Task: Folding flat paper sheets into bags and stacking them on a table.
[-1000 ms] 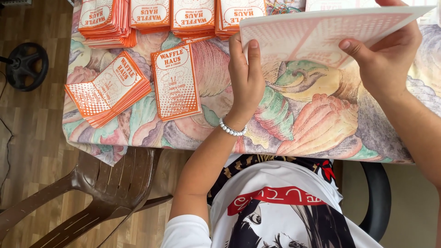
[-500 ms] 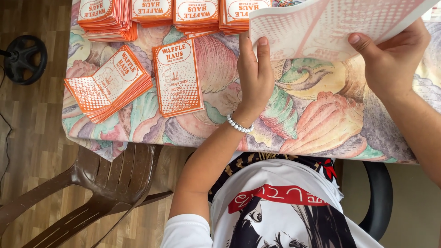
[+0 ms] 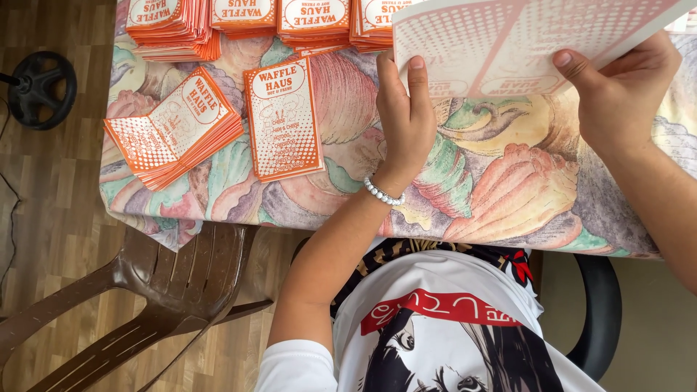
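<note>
Printed sheet (image 3: pixel 523 43), a large pale card with faded orange dot patterns, is lifted off the table (image 3: pixel 508 189) at the upper right of the view, held between your two hands and tilted so its underside faces you. Your left hand (image 3: pixel 403 120) has its fingers (image 3: pixel 415 72) pressed flat against the sheet's lower left edge, pinching it; your right hand (image 3: pixel 617 101) grips the lower right part, thumb on the near face and the rest curled behind. Below and to the left lie a single folded orange leaflet (image 3: pixel 283 120), a fanned leaflet pile (image 3: pixel 174 127) beside it, and a row of leaflet stacks (image 3: pixel 276 18) along the far edge, all resting on the shell-patterned cloth. As I judge it, the sheet could crease off its fold line if your two hands pull unevenly, and a sweep of your left forearm could knock the single leaflet or the fanned pile toward the near table edge, above the brown plastic chair (image 3: pixel 160 290). Compared with a second ago, the sheet now sits higher in the view and tips more steeply, with your left hand sitting slightly further up and your right thumb more clearly over its near face.
</note>
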